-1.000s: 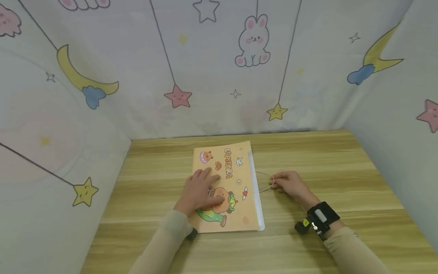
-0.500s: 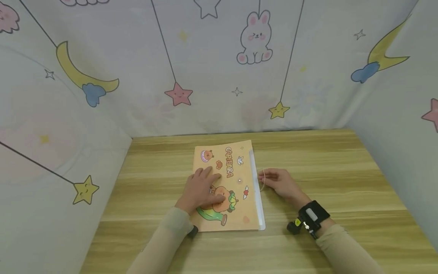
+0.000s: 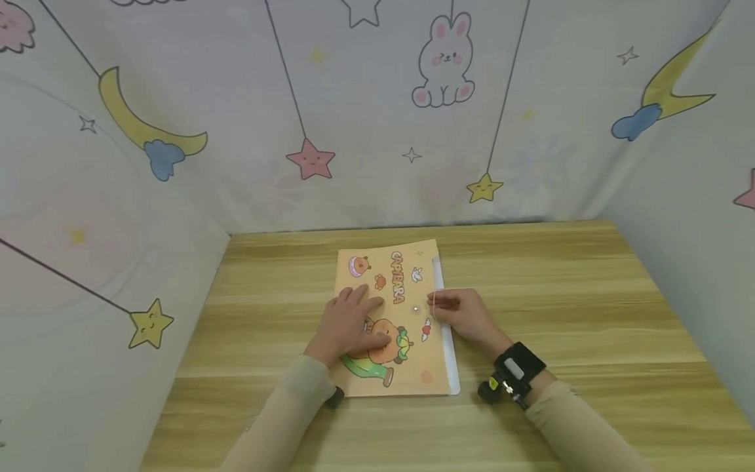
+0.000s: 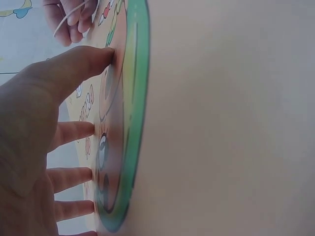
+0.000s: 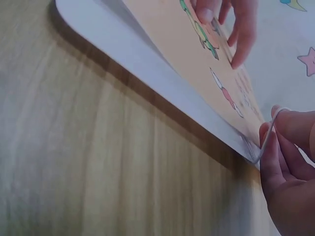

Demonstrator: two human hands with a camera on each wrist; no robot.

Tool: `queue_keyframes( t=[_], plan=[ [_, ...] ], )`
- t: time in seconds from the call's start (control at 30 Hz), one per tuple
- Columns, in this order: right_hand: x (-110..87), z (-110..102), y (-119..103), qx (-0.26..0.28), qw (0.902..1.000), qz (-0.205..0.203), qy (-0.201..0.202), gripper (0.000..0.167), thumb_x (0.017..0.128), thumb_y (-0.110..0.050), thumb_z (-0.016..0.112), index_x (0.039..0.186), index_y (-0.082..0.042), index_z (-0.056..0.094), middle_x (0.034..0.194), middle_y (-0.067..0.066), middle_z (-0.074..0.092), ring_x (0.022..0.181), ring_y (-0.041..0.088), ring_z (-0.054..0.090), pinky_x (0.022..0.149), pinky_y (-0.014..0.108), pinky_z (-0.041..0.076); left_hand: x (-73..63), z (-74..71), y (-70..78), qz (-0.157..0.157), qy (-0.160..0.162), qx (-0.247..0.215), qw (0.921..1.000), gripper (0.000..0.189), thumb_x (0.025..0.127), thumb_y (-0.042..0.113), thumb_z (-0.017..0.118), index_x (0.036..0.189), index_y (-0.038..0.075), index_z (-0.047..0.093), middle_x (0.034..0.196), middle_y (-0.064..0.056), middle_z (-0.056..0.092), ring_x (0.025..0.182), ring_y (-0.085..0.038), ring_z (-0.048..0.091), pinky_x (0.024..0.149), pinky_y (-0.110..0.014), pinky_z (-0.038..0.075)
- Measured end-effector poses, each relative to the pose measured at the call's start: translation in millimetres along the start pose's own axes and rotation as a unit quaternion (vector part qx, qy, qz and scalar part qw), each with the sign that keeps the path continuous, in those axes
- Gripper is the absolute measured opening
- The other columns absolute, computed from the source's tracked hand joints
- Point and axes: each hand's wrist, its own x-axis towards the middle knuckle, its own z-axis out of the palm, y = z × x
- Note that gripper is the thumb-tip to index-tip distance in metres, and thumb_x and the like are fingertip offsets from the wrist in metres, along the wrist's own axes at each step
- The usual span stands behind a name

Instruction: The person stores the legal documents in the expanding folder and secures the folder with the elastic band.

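An orange folder (image 3: pixel 407 373) with capybara drawings and a white edge strip (image 5: pixel 152 81) along its right side lies on the wooden table. My left hand (image 3: pixel 348 328) rests on its cover with the fingers spread; in the left wrist view the fingertips touch the printed surface. At the folder's right edge, my right hand (image 3: pixel 468 314) pinches a thin pale elastic cord (image 5: pixel 266 142) between thumb and fingers. The cord loops from the white edge up to the fingertips, which are over the cover's right margin.
The wooden table (image 3: pixel 548 295) extends around the folder on all sides. A pale curtain (image 3: pixel 366 105) printed with stars, moons and a rabbit stands behind it and at both sides. A black camera strap (image 3: pixel 519 370) sits on the right wrist.
My right hand has moved left, drawing the elastic cord from out beside the folder to over its right edge. The left hand stays on the cover.
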Motion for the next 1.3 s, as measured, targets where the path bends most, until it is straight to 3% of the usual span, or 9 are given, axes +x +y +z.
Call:
queue_keyframes(
  t=[0.3,0.63,0.77,0.9,1.0,1.13,1.3],
  plan=[
    [3.1,7,-3,-0.112,0.9911,-0.071,0.014,0.029,0.089,-0.003,0.079,0.118,0.000,0.077,0.109,0.013,0.079,0.094,0.022,0.075,0.083,0.033,0.061,0.6,1.9,-0.7,-0.001,0.003,0.006,1.0000,0.084,0.081,0.075,0.070,0.150,0.028,0.058,0.162,-0.011,0.041,0.143,-0.039,0.039,0.110,-0.063,0.040],
    [15.7,14,-7,-0.243,0.9543,-0.174,-0.013,0.021,0.089,-0.001,0.076,0.109,-0.003,0.081,0.099,0.008,0.076,0.088,0.019,0.068,0.080,0.036,0.057,0.0,0.6,1.3,0.001,-0.003,0.005,1.0000,0.086,0.080,0.076,0.070,0.150,0.028,0.057,0.162,-0.011,0.041,0.142,-0.039,0.040,0.109,-0.063,0.040],
    [20.5,17,-10,-0.281,0.9431,-0.176,-0.026,0.024,0.088,-0.003,0.076,0.111,-0.002,0.080,0.096,0.008,0.072,0.084,0.017,0.062,0.076,0.034,0.054,1.0,0.7,0.4,0.001,-0.001,0.007,1.0000,0.086,0.080,0.075,0.071,0.150,0.027,0.058,0.161,-0.012,0.042,0.141,-0.039,0.040,0.108,-0.063,0.041],
    [22.7,21,-16,-0.305,0.9397,-0.149,-0.038,0.024,0.089,-0.008,0.078,0.113,-0.004,0.081,0.101,0.009,0.071,0.083,0.016,0.059,0.074,0.033,0.052,1.7,1.7,-0.8,-0.001,0.001,0.011,0.9999,0.085,0.081,0.075,0.070,0.150,0.028,0.058,0.162,-0.011,0.042,0.141,-0.038,0.041,0.108,-0.063,0.041],
    [23.4,24,-21,-0.329,0.9328,-0.138,-0.048,0.004,0.092,-0.013,0.078,0.090,-0.009,0.079,0.101,0.005,0.070,0.083,0.016,0.059,0.072,0.032,0.050,1.7,2.2,-0.9,-0.001,-0.001,0.007,1.0000,0.085,0.081,0.075,0.070,0.151,0.028,0.057,0.162,-0.011,0.041,0.141,-0.038,0.040,0.108,-0.063,0.040],
    [25.8,25,-29,-0.368,0.9163,-0.147,-0.060,0.033,0.095,-0.014,0.076,0.067,-0.018,0.060,0.094,0.000,0.068,0.080,0.014,0.059,0.066,0.030,0.048,1.9,2.3,-0.3,-0.002,-0.005,0.003,1.0000,0.085,0.081,0.075,0.070,0.151,0.027,0.057,0.162,-0.011,0.041,0.141,-0.038,0.040,0.109,-0.064,0.040],
    [33.1,25,-35,-0.409,0.8917,-0.174,-0.085,0.031,0.092,-0.013,0.078,0.066,-0.019,0.063,0.075,-0.005,0.058,0.067,0.011,0.050,0.059,0.027,0.040,2.1,1.7,-0.1,-0.001,-0.003,0.005,1.0000,0.084,0.081,0.075,0.070,0.150,0.028,0.057,0.162,-0.010,0.041,0.141,-0.038,0.040,0.108,-0.063,0.040]
  ],
)
